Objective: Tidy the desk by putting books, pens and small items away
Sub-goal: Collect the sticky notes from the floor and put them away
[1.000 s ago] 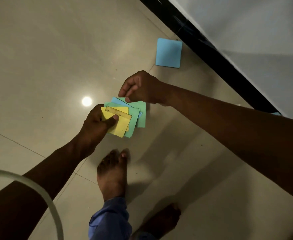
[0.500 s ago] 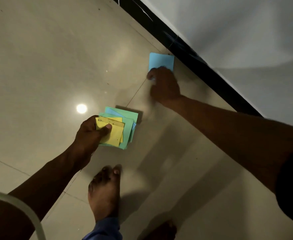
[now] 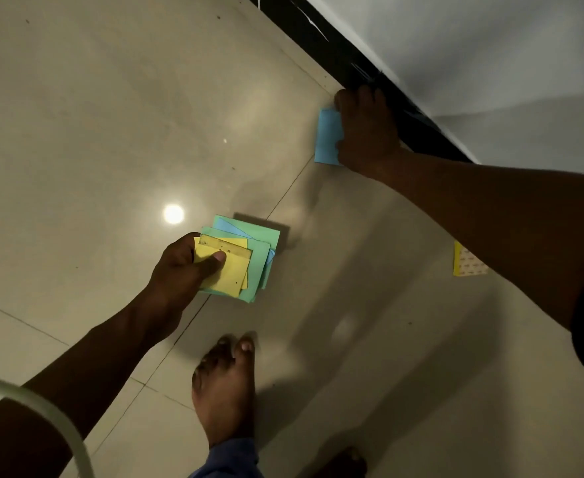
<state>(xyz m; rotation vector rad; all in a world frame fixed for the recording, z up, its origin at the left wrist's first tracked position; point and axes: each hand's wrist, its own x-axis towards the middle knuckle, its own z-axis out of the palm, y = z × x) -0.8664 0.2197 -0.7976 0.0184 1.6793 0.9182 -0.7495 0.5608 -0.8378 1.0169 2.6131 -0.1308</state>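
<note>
My left hand [image 3: 183, 267] grips a fanned stack of paper squares [image 3: 249, 257], yellow ones on top of green and blue ones, with the thumb pressed on the top yellow sheet. It holds them low above the tiled floor. A single blue paper square [image 3: 326, 139] lies on the floor by the black skirting. My right hand [image 3: 366, 132] covers its right side, and the fingers and thumb curl round its edges. Another yellow sheet [image 3: 466, 262] lies on the floor, partly hidden behind my right forearm.
The glossy beige tiles [image 3: 111, 115] reflect a ceiling light. A black skirting strip [image 3: 318, 32] and a white wall [image 3: 490, 46] run along the upper right. My bare feet [image 3: 225, 384] stand at the bottom. A white cable [image 3: 59, 419] curves across the lower left.
My right hand left the stack, reached out to the blue square by the skirting and now covers and grips it. My left hand kept holding the stack.
</note>
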